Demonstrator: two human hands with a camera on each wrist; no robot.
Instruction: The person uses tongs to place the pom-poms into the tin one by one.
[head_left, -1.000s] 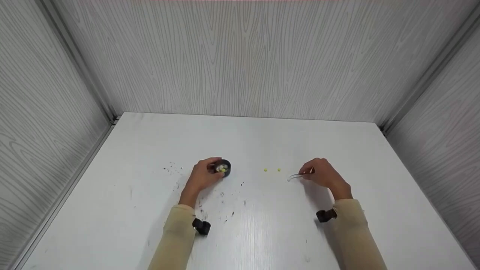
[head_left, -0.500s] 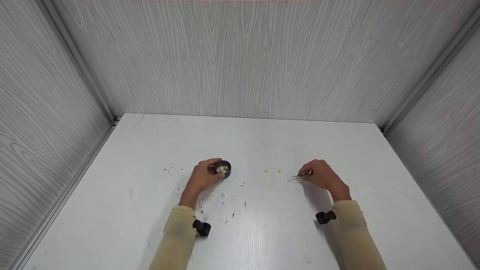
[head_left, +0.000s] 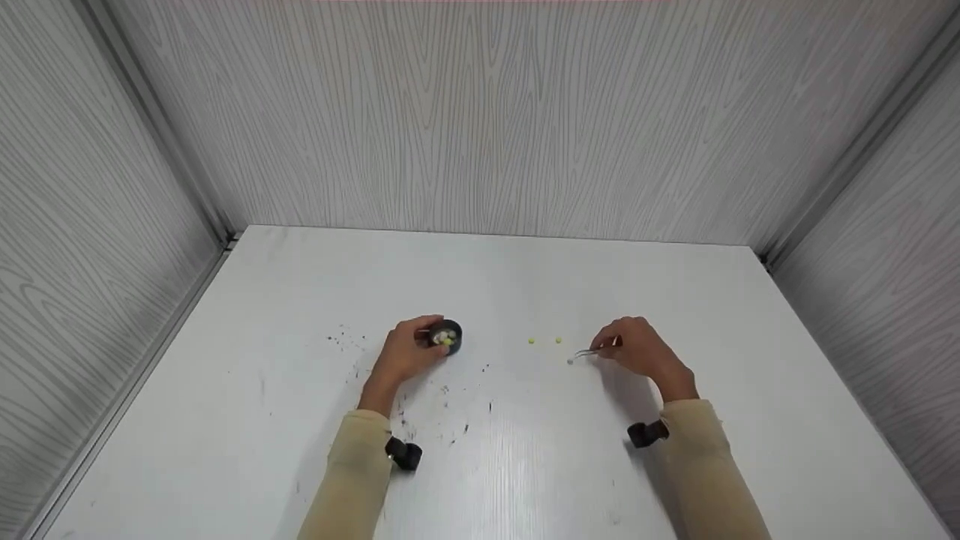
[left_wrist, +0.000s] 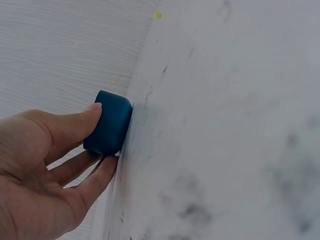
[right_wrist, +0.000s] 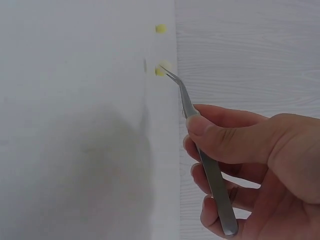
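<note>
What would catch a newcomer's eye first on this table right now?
Probably the right hand, right of the table's middle, holding thin metal tweezers whose tips point at two small yellow beads lying loose on the white table. Next, the left hand grips a small dark round cup with yellow and white bits inside, and dark specks are scattered on the table around that arm.

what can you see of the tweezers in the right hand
The tweezers are slim, bare grey metal with a matte sheen, narrowing to a fine tip that bends slightly. The right hand pinches them between thumb and fingers about midway along, the blunt end poking out below the palm. They slant down toward the white table, the tip close beside the nearer yellow bead; contact with it cannot be told.
</note>
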